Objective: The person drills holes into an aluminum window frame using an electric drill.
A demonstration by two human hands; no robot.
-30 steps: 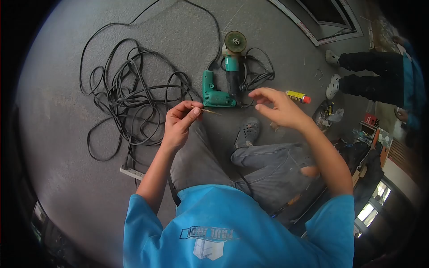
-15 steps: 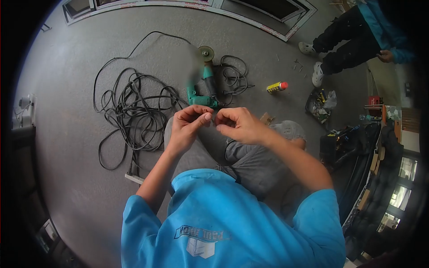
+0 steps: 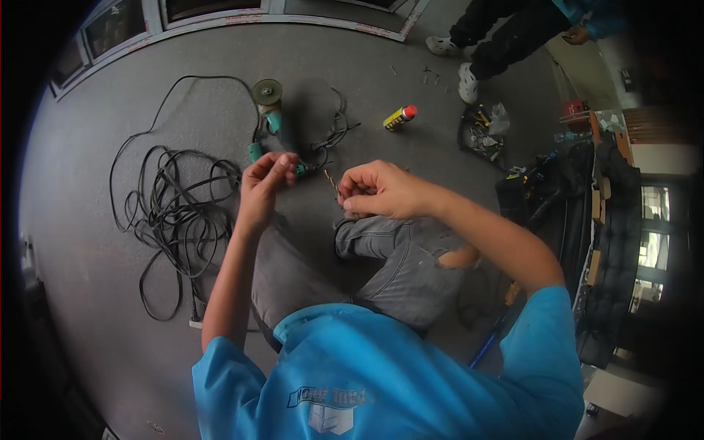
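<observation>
Metal drill bit [image 3: 331, 180] was pinched in your closed right hand [image 3: 378, 191]. Your left hand [image 3: 262, 187] had its fingers pinched together, seemingly empty. The green drill [image 3: 256, 152] lay on the floor [image 3: 352, 81], not picked up yet.

The drill bit [image 3: 331, 181] is now pinched by the right hand [image 3: 378, 192], not the left hand [image 3: 262, 189] as 1 s ago. The hands, joined 0.5 s ago, are apart again. The view has swung, so the spray can [image 3: 400, 116] appears higher.
</observation>
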